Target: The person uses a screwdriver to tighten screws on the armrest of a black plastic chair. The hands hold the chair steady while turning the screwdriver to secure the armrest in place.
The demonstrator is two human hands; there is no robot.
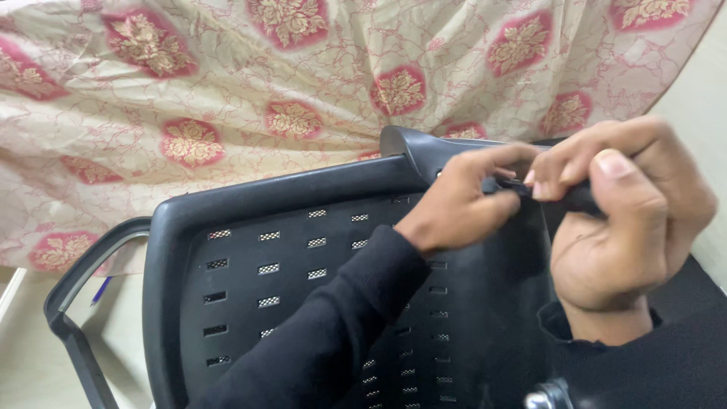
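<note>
Home, prob bedroom: floral bedsheet (227, 91), office chair (303, 265).

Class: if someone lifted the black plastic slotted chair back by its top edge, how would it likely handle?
The black plastic slotted chair back probably stays stiff: its thick moulded rim holds a clean curve. It looks fairly light, being perforated with slots. It may swing awkwardly, since a curved black armrest hangs off one side.

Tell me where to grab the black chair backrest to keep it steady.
Grip the black chair backrest on its thick smooth left rim, coming from the left. That edge is bare and rounded, away from the slotted panel and from the left hand and right hand working at the top corner.
</note>
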